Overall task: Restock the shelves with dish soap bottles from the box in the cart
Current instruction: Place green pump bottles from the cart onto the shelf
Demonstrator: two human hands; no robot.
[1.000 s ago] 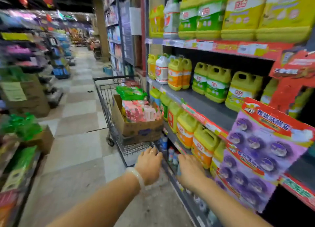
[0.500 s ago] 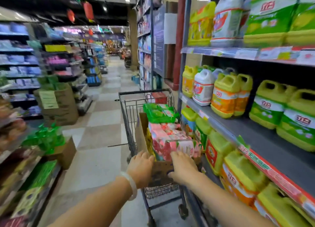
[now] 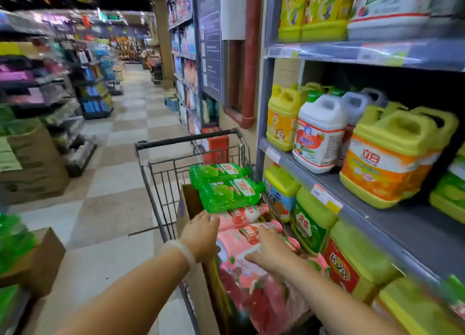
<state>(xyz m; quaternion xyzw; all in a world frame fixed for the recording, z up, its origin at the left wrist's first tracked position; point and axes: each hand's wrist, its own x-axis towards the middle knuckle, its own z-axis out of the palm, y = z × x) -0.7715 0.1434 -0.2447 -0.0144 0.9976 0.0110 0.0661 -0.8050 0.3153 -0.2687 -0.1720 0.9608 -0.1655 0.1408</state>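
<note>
Cardboard, brown: open-topped box (image 3: 186, 204), standing inside the black wire shopping cart (image 3: 161, 176) beside the shelving. The person's left hand (image 3: 201, 236) rests at the box's near-left rim, fingers curved over the edge against the pink stock; whether it truly grips cannot be told.

Stock in box: two green translucent dish soap bottles (image 3: 229, 191) lying on their sides on top; beneath and nearer, pink dish soap bottles (image 3: 241, 239), also lying flat, partly blurred.

The right hand (image 3: 271, 251) lies on the pink bottles, fingers spread and nearly straight, not yet closed round any one.

Grey metal shelves (image 3: 377, 199), to the right: yellow and white handled jugs (image 3: 319, 133) on the middle tier, more yellow-green jugs below.

Handling note, as judgement: the step is selecting a bottle. Best done by curling the right hand round a single pink bottle's body, steadying the box with the left, and lifting clear so that the green bottles, perched loosely above, do not roll off.
</note>
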